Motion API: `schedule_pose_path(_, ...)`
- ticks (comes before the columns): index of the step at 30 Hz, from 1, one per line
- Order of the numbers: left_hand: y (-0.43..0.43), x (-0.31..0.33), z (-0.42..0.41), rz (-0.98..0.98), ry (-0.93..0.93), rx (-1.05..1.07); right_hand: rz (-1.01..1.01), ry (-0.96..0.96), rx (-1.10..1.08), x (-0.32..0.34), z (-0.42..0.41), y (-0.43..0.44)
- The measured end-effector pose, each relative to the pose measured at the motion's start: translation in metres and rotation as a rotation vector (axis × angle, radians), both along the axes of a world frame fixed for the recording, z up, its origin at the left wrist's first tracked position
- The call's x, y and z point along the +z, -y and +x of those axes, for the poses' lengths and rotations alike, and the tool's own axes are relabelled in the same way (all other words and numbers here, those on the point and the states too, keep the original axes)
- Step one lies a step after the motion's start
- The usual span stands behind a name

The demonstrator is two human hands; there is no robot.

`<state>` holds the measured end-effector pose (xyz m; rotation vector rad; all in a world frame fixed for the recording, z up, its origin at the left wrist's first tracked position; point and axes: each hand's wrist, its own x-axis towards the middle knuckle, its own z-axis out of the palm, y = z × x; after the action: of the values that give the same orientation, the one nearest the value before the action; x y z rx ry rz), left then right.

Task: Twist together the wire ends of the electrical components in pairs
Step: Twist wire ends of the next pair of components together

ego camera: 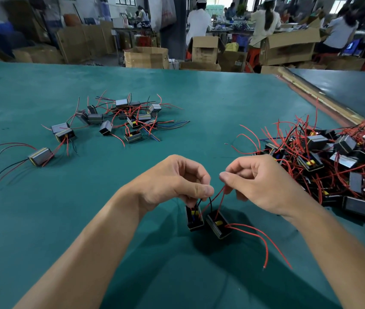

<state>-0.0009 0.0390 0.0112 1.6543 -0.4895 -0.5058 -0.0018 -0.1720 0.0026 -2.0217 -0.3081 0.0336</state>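
Components (218,224), two, were at lower centre under both hands. Left hand (174,181) pinched black wires (200,200) with curled fingers; right hand (259,181) pinched a red wire (222,197). Cardboard boxes (145,56), upper frame, open; contents indiscernible.

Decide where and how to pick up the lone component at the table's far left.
Grip the component by its boxy body, coming down from above and pinching across its near and far long faces. It lies flat, and its wires trail off the left and right ends, so those faces look free.
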Motion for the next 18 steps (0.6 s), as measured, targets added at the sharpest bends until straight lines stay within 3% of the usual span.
schedule_pose_path(14, 0.0022, 0.0013, -0.0028, 0.056, -0.059, -0.042, 0.088, -0.031, 0.123, 0.008, -0.0065, 0.0028)
schedule_pose_path(18, 0.0073, -0.0018, 0.001, 0.049, -0.068, 0.102, 0.09, -0.014, 0.131, 0.0097, -0.0057, 0.0047)
